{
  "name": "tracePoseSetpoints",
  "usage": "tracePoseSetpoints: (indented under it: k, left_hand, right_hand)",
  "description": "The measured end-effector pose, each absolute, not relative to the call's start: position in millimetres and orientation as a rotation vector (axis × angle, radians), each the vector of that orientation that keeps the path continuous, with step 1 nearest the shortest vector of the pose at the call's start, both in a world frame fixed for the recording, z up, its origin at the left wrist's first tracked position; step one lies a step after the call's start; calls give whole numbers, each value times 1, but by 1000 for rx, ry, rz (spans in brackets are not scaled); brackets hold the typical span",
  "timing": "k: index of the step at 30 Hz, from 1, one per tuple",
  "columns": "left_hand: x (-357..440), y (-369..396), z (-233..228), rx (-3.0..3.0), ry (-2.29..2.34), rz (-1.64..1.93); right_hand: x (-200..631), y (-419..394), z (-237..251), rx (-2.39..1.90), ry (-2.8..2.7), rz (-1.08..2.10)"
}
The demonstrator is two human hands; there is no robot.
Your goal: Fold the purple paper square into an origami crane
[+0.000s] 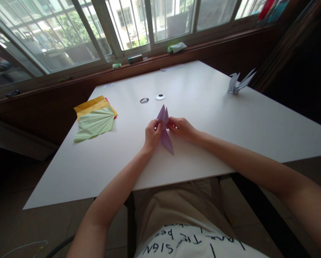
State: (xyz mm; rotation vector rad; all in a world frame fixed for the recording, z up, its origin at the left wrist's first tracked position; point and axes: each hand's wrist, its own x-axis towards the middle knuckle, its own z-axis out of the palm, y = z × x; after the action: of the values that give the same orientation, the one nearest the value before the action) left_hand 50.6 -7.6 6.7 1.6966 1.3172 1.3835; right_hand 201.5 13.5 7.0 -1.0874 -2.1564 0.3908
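A purple folded paper [166, 142] is between my hands over the white table, with two points standing up at the top and one long point reaching down toward me. My left hand [152, 135] pinches its left side, thumb in front. From the right, my right hand [182, 127] has its fingers closed at the paper's other edge, around the middle of the fold. The fingertips partly hide the paper's centre.
On the white table [203, 157], creased green paper [96, 123] overlaps orange sheets [92, 105] at left. Two small round discs, one silvery [144, 101] and one white with a dark centre [160, 97], lie beyond my hands. A folded paper crane [238, 85] stands at right.
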Motion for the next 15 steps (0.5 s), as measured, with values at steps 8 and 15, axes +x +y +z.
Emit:
tracePoseSetpoints:
  k: [8, 15]
  left_hand:
    - [50, -8, 8, 1613, 1350, 1458]
    - [51, -4, 5, 1391, 1231, 1433]
  right_hand:
    - [200, 9, 10, -1017, -2106, 420]
    - [201, 7, 14, -938, -2010, 297]
